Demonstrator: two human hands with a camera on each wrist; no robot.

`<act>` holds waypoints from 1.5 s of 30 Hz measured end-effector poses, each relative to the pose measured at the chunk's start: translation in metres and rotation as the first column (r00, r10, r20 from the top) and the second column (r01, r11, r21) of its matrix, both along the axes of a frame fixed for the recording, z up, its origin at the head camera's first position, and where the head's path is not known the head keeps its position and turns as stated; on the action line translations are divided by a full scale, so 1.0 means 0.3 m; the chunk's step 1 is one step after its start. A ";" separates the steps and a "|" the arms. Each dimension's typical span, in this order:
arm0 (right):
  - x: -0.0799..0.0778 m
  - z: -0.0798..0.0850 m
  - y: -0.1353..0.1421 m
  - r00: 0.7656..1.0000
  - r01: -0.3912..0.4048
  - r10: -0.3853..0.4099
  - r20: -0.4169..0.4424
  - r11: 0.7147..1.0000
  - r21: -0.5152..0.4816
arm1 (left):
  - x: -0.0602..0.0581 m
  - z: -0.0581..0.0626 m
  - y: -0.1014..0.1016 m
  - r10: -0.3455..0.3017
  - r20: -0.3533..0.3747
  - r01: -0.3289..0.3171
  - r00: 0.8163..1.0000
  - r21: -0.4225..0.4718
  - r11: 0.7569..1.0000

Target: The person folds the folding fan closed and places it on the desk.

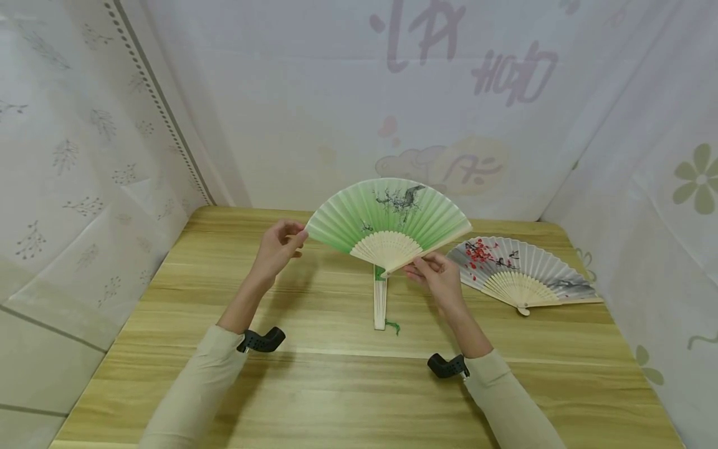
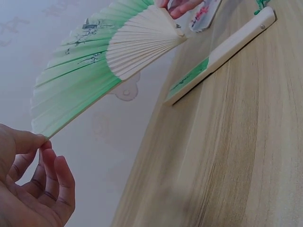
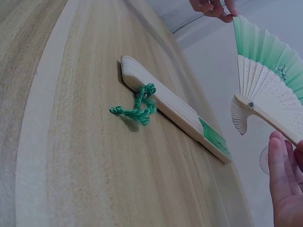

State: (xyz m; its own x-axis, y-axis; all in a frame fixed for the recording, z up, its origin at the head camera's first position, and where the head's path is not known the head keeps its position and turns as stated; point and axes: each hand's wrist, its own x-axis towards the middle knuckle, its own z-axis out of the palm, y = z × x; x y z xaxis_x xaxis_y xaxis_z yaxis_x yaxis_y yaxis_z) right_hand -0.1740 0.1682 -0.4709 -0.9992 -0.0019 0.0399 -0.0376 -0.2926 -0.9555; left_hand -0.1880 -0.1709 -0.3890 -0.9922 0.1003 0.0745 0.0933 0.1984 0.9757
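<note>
A green folding fan [image 1: 348,218] with a dark branch print and pale ribs is spread wide above the table. My left hand [image 1: 278,246] pinches its left outer corner between thumb and forefinger; the left wrist view shows this hand [image 2: 35,175] with its other fingers loosely bent. At the right guard rib, near the pivot, my right hand [image 1: 440,280] holds the fan between thumb and fingers. Below it, a closed folding fan [image 1: 380,305] with green cloth and a green cord [image 3: 142,106] lies on the table, apart from both hands.
An open grey-white folding fan [image 1: 521,277] with red blossoms lies on the right of the wooden table [image 1: 336,399]. Printed curtains [image 1: 280,112] hang behind and on both sides. Black wrist cameras [image 1: 263,340] sit at both cuffs.
</note>
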 end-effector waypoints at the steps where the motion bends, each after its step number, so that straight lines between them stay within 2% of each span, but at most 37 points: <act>1: -0.001 0.000 0.000 1.000 -0.001 0.001 -0.001 1.000 0.006 | -0.002 0.001 0.001 0.001 0.001 -0.001 1.000 -0.003 1.000; 9: -0.003 0.004 -0.001 1.000 0.000 0.001 -0.007 0.999 0.032 | -0.065 -0.075 -0.017 -0.001 -0.018 0.001 1.000 0.007 1.000; 12: -0.004 0.006 0.000 1.000 -0.003 0.004 -0.016 0.999 0.040 | -0.074 -0.085 -0.017 0.005 -0.025 -0.005 1.000 0.002 1.000; 28: -0.014 0.005 0.003 0.999 -0.019 0.022 -0.042 0.997 0.079 | -0.089 -0.063 0.005 -0.008 -0.066 0.007 0.998 -0.014 1.000; 30: -0.015 0.007 0.004 0.999 -0.017 0.021 -0.041 0.996 0.086 | -0.084 -0.043 0.014 -0.012 -0.065 0.011 0.998 -0.014 1.000; 36: -0.018 0.015 0.006 0.999 -0.014 0.017 -0.030 0.995 0.100 | -0.089 -0.029 0.028 -0.008 -0.088 0.007 0.996 -0.017 1.000; 37: -0.019 0.016 0.007 0.999 -0.014 0.018 -0.030 0.995 0.104 | -0.099 -0.041 0.027 -0.006 -0.093 0.004 0.996 -0.015 1.000; 45: -0.019 0.021 0.012 0.999 -0.017 0.021 -0.027 0.993 0.113 | -0.107 -0.037 0.040 -0.014 -0.108 0.013 0.994 -0.013 1.000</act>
State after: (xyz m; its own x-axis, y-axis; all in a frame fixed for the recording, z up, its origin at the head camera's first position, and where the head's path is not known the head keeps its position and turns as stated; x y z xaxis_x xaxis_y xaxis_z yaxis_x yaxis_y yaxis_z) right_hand -0.1796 0.1718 -0.4647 -0.9974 -0.0270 0.0666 -0.0606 -0.1836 -0.9811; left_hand -0.2201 -0.1588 -0.4001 -0.9770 0.1149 0.1795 0.2004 0.2084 0.9573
